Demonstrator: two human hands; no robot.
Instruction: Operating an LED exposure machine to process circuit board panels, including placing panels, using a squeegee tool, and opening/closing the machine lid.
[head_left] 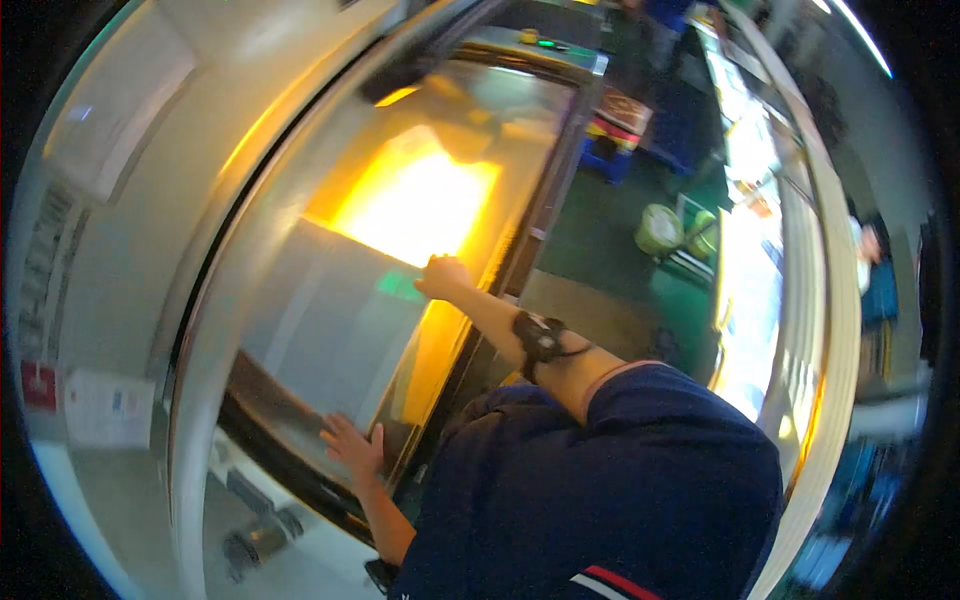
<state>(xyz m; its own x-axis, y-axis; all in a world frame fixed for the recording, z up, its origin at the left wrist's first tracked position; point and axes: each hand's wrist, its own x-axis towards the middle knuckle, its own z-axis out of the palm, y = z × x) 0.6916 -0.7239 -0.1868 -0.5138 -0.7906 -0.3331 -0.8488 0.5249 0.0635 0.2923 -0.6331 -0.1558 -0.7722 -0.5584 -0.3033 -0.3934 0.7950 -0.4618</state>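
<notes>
left hand (355,452), fingers spread, by the grey sheet (320,310); right hand (445,278) curled near its edge, cannot tell if pinching

The sheet (320,300) is grey, the lit panel (415,205) yellow-white.

The framed table (540,215) stretches away in front of me, slightly to my left. A sheet (330,300) lies in its near part, with the table's far section (415,195) beyond. My left hand (355,452) is at the near end; my right hand (445,277) is farther forward, at the border between sheet and far section, toward the right-hand rail. Along the table's left runs a beam (260,215), with a wall (130,260) outside it. On my right, a cart (690,265) stands between the table and a long bench (750,290).
</notes>
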